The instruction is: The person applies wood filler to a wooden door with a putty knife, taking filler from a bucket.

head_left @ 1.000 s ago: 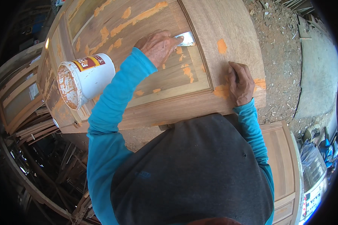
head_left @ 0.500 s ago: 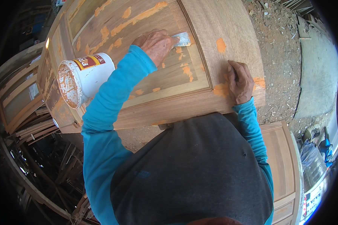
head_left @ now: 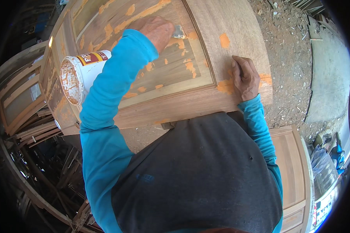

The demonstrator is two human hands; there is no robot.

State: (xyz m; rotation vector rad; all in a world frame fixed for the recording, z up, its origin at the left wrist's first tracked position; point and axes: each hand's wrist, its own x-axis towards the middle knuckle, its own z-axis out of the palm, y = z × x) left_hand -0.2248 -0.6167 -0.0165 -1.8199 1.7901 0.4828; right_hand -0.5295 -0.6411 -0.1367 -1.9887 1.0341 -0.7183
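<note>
A wooden panelled door [head_left: 165, 108], patched with orange filler, lies in front of me. My left hand [head_left: 156, 32] is closed round a putty knife [head_left: 179, 32]; its blade rests on the recessed panel beside the inner moulding, and the handle is hidden by my fingers. My right hand [head_left: 246, 78] lies on the door's right frame piece, fingers curled in, with nothing visible in them. An orange patch sits beneath and around it. Left of my left forearm is a white bucket [head_left: 91, 73] with a red and yellow label, its inside smeared with orange filler.
Stacked wooden frames [head_left: 23, 91] and timber fill the left side. Another panelled door [head_left: 287, 167] is at my right, near plastic bags [head_left: 319, 160]. Beyond the door's right edge lie dirt ground [head_left: 287, 66] and a grey sheet [head_left: 328, 70].
My left hand has drawn the putty knife leftward and slightly toward the far side across the panel. My right hand stays on the frame piece. The view has shifted slightly.
</note>
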